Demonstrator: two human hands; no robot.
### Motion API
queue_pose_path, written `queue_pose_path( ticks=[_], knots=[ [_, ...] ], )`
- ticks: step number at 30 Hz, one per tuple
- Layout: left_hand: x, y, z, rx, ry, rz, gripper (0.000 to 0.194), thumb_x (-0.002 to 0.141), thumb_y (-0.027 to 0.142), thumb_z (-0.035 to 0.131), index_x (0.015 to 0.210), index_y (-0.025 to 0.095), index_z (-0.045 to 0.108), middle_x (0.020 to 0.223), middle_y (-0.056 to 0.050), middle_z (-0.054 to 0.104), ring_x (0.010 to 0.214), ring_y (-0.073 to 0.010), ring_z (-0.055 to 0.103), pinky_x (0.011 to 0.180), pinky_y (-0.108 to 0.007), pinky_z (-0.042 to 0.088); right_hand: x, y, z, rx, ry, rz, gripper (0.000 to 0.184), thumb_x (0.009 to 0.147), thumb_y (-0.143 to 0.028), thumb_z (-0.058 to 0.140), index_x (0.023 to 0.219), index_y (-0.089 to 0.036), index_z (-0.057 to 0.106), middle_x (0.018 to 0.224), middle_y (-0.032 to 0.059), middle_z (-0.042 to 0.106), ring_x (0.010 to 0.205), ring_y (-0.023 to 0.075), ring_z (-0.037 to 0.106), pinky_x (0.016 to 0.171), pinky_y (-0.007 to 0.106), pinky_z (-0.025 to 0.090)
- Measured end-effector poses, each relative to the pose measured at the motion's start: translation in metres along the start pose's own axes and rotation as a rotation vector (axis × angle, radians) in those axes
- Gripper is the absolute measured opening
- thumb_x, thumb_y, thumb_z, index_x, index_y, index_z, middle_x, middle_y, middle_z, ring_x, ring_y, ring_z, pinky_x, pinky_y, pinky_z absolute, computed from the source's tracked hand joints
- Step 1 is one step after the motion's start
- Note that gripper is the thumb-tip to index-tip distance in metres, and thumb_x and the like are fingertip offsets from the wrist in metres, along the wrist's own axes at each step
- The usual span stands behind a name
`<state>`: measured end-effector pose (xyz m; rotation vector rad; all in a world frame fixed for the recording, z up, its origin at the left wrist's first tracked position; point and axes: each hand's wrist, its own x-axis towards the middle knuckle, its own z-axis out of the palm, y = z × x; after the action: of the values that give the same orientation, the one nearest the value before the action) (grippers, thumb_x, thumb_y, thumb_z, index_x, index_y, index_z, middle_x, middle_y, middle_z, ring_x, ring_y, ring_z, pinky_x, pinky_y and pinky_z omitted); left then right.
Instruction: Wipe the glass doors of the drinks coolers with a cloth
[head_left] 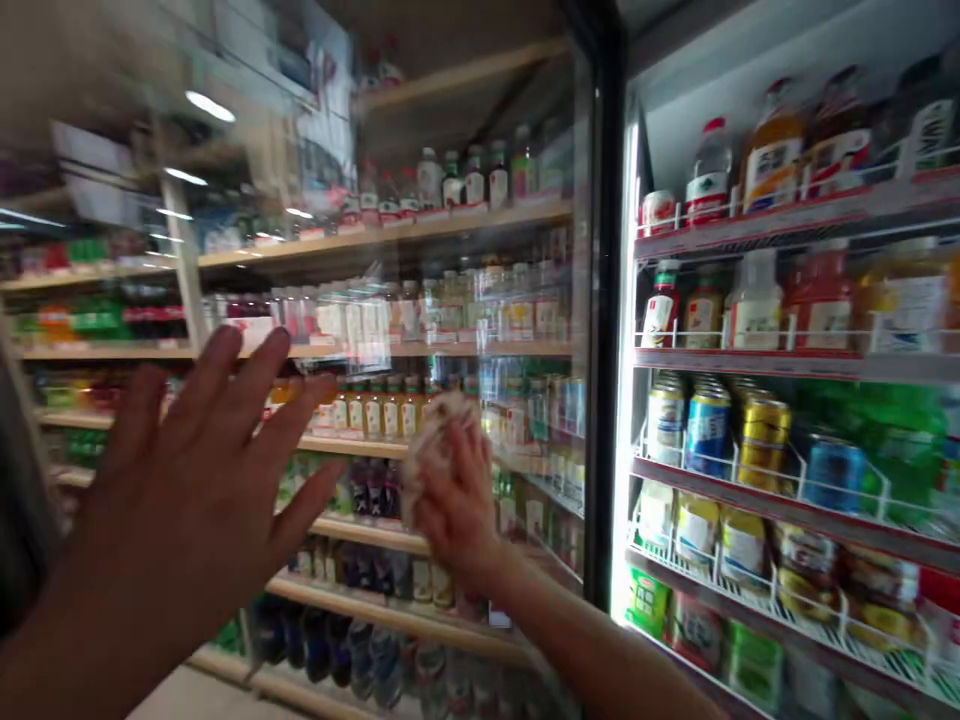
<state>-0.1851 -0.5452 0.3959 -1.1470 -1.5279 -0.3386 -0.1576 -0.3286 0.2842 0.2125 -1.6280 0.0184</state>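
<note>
My left hand [202,490] is raised at the left with its fingers spread, and nothing is in it. Further right, my right hand [461,495] has its fingers closed over a crumpled pale cloth [442,430]. The cloth lies at the surface of a glass door [450,130], which stands swung open. Motion blurs the cloth, so its edges are unclear. Whether my left hand touches the glass, I cannot tell.
The door's dark frame [606,300] runs upright beside a lit fridge with bottles and cans [763,430] on wire-fronted shelves. Wooden shelves of drinks [390,405] show through the glass, mixed with reflections. A bit of pale floor [180,695] appears at the bottom left.
</note>
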Motion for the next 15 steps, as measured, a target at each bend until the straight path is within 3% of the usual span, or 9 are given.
queue_pose_path(
  ticks=[2, 4, 7, 9, 10, 12, 15],
  knots=[
    [0.003, 0.004, -0.001, 0.038, -0.005, -0.040, 0.053, 0.080, 0.041, 0.047, 0.131, 0.031, 0.036, 0.148, 0.003, 0.020, 0.136, -0.0293, 0.013, 0.109, -0.055, 0.009, -0.011, -0.025, 0.001, 0.030, -0.083, -0.217, 0.049, 0.078, -0.035, 0.053, 0.126, -0.035, 0.044, 0.148, 0.0002, 0.023, 0.136, 0.0267, 0.019, 0.107, 0.047, 0.025],
    [0.003, 0.008, -0.002, 0.085, -0.014, -0.073, 0.049, 0.082, 0.040, 0.042, 0.129, 0.026, 0.040, 0.147, 0.000, 0.022, 0.136, -0.0278, 0.015, 0.110, -0.053, 0.012, -0.007, -0.006, -0.004, -0.001, -0.054, -0.205, 0.046, 0.080, -0.033, 0.051, 0.125, -0.038, 0.044, 0.145, -0.0013, 0.028, 0.135, 0.0242, 0.023, 0.106, 0.047, 0.028],
    [0.001, 0.011, -0.002, 0.156, -0.035, -0.097, 0.047, 0.084, 0.039, 0.039, 0.126, 0.017, 0.045, 0.146, -0.008, 0.025, 0.136, -0.0272, 0.017, 0.110, -0.050, 0.012, 0.024, 0.067, -0.013, -0.120, 0.110, 0.149, 0.046, 0.086, -0.021, 0.036, 0.130, -0.034, 0.039, 0.145, 0.0024, 0.029, 0.135, 0.0231, 0.023, 0.104, 0.054, 0.027],
    [0.000, 0.012, -0.001, 0.191, -0.041, -0.113, 0.048, 0.083, 0.039, 0.042, 0.126, 0.016, 0.045, 0.145, -0.009, 0.027, 0.136, -0.0270, 0.017, 0.110, -0.049, 0.012, 0.053, 0.098, -0.013, -0.142, 0.235, 0.348, 0.045, 0.087, -0.022, 0.032, 0.131, -0.025, 0.040, 0.145, 0.0082, 0.026, 0.135, 0.0264, 0.022, 0.103, 0.057, 0.027],
    [-0.001, 0.013, 0.000, 0.213, -0.037, -0.118, 0.048, 0.083, 0.038, 0.044, 0.126, 0.017, 0.045, 0.145, -0.009, 0.027, 0.135, -0.0269, 0.018, 0.111, -0.049, 0.013, 0.065, 0.099, -0.011, -0.126, 0.274, 0.399, 0.045, 0.087, -0.023, 0.031, 0.132, -0.022, 0.039, 0.146, 0.0102, 0.023, 0.135, 0.0274, 0.021, 0.104, 0.057, 0.026],
    [-0.002, 0.015, 0.003, 0.269, -0.021, -0.115, 0.048, 0.082, 0.035, 0.046, 0.127, 0.019, 0.044, 0.145, -0.009, 0.027, 0.135, -0.0271, 0.019, 0.110, -0.049, 0.014, 0.081, 0.076, -0.004, -0.059, 0.267, 0.340, 0.048, 0.088, -0.023, 0.033, 0.136, -0.020, 0.032, 0.149, 0.0107, 0.016, 0.136, 0.0273, 0.018, 0.105, 0.055, 0.026],
    [-0.002, 0.018, 0.007, 0.360, -0.007, -0.103, 0.047, 0.082, 0.032, 0.049, 0.128, 0.021, 0.042, 0.145, -0.009, 0.027, 0.134, -0.0284, 0.022, 0.109, -0.051, 0.017, 0.085, 0.030, -0.002, 0.016, 0.076, -0.049, 0.052, 0.086, -0.023, 0.039, 0.137, -0.026, 0.029, 0.149, 0.0057, 0.016, 0.137, 0.0244, 0.014, 0.107, 0.049, 0.026]
  ],
)
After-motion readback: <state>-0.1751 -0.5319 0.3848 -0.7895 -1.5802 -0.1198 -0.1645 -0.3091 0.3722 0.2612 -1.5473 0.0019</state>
